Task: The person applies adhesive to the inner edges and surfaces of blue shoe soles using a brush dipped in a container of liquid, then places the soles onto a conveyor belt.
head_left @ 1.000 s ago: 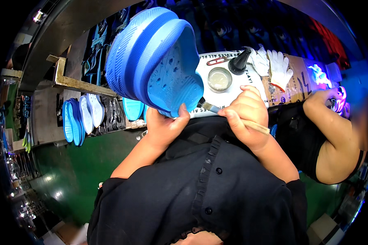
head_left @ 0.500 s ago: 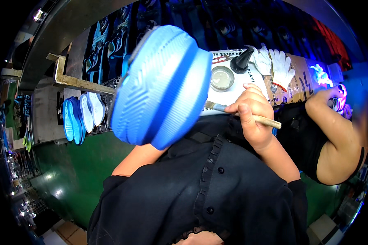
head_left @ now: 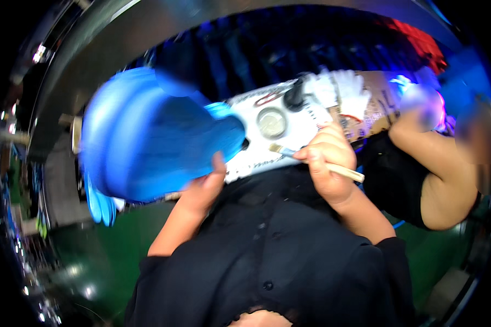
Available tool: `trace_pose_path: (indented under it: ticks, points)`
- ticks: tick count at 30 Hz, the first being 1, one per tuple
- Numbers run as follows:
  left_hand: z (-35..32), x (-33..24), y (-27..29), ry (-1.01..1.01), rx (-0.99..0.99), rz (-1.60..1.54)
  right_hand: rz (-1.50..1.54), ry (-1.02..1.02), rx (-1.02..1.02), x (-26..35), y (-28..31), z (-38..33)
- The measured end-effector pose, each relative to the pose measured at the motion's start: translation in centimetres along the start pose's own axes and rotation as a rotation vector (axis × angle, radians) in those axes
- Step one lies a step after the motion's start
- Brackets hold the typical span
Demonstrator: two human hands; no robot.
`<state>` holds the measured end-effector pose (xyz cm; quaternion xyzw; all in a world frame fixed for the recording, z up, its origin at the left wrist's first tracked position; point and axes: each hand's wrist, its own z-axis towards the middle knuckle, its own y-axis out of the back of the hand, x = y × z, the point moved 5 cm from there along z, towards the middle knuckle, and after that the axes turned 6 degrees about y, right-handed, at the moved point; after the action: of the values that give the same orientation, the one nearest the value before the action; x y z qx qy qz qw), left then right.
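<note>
My left hand [head_left: 204,188] holds a large blue shoe sole [head_left: 147,141] up in front of me, thumb on its near edge; the sole is motion-blurred and tilted flat. My right hand [head_left: 327,163] is shut on a small wooden-handled brush [head_left: 311,161], its bristle tip pointing left toward the sole. Behind the brush, a round tin of glue [head_left: 271,122] and a black bottle [head_left: 294,98] stand on the white paper-covered worktop [head_left: 316,117].
White gloves [head_left: 349,92] lie on the worktop at the back. Another person's bare arm [head_left: 436,158] rests at the right. More blue soles [head_left: 98,201] stand at the lower left. Green floor [head_left: 93,250] lies below.
The blue sole has turned and swung left and down, showing a flatter side. My right hand with the brush has shifted slightly down; the view has blurred.
</note>
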<state>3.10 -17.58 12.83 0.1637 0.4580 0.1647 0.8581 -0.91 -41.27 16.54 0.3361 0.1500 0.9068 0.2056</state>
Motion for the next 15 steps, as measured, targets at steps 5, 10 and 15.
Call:
trace_pose_path:
  ticks: [5, 10, 15]
  points:
    - [3.6, -1.3, 1.8, 0.384, 0.064, -0.573, 0.016, -0.182, -0.198, -2.9, 2.5, -2.5]
    - [6.9, -8.9, -6.2, 0.754, 0.940, -0.884, 0.020, -0.384, -0.320, -5.2, 5.9, -6.8]
    - [18.2, -19.4, -19.2, 0.410, 1.211, -1.092, -0.002, -0.520, -0.381, -6.2, 8.8, -9.4]
